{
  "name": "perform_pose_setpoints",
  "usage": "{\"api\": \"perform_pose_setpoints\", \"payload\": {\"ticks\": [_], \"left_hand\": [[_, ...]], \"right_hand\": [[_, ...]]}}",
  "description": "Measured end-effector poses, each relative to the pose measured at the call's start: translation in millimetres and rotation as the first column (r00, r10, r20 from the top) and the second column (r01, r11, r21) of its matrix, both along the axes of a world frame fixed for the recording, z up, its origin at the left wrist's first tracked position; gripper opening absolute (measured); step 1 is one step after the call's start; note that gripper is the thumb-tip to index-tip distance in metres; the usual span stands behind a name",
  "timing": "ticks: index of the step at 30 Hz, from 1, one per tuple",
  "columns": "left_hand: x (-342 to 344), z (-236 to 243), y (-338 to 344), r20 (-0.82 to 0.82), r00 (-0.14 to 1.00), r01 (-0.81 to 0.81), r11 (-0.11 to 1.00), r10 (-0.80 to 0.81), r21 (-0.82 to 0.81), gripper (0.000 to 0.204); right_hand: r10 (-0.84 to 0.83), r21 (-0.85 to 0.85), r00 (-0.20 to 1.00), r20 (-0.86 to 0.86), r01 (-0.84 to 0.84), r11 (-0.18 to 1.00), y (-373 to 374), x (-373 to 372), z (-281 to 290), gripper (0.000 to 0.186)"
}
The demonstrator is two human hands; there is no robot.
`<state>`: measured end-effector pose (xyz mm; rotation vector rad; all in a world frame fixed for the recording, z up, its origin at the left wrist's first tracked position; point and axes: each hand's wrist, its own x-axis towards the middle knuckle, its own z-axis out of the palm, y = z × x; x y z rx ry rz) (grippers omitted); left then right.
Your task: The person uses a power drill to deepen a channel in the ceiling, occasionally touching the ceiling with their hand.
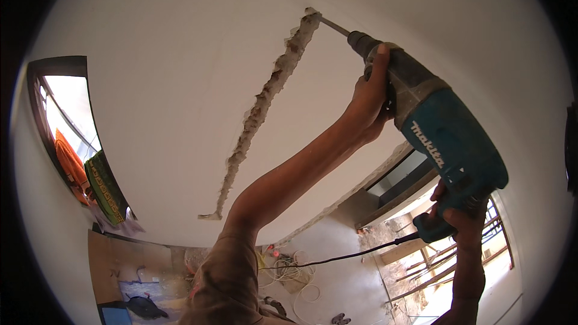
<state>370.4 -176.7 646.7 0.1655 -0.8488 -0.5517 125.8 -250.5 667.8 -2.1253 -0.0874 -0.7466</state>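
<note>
Drill [448,138] teal, held overhead | left hand [368,97] wrapped around its front barrel | right hand [460,213] clasping rear grip | bit [332,25] touching far end of ceiling groove [265,99]

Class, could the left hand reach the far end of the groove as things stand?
Probably yes. The left hand grips the drill near its front, close below the groove where the bit meets it. Nothing lies between, though the hand is occupied holding the tool.
</note>
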Motion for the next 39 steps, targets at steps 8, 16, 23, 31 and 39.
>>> {"api": "perform_pose_setpoints", "payload": {"ticks": [8,16,23,31,39], "left_hand": [[-30.0,-5.0,-3.7,-0.012,0.999,0.030,1.000,-0.030,0.006,0.086],[-49.3,5.6,12.8,0.037,0.999,0.008,0.995,-0.004,-0.097,0.090],[-30.9,11.2,14.5,0.029,1.000,0.006,0.999,-0.005,-0.051,0.083],[-28.2,8.4,14.4,0.027,1.000,0.013,0.999,-0.012,-0.038,0.084],[-8.0,10.8,2.4,0.025,1.000,-0.003,0.998,0.004,-0.064,0.089]], "right_hand": [[0.051,0.164,0.997,-0.050,-0.042,0.986,-22.5,-34.3,-11.5,0.064],[-0.102,-0.109,0.994,0.025,0.104,0.989,2.8,-49.7,-0.2,0.067],[-0.047,-0.128,0.999,-0.003,0.046,0.991,11.8,-37.3,14.2,0.069],[-0.013,-0.059,0.999,0.043,0.016,0.998,3.8,-37.9,2.6,0.057],[0.036,0.018,0.999,-0.015,-0.036,0.999,-4.1,-15.2,15.5,0.048]]}}
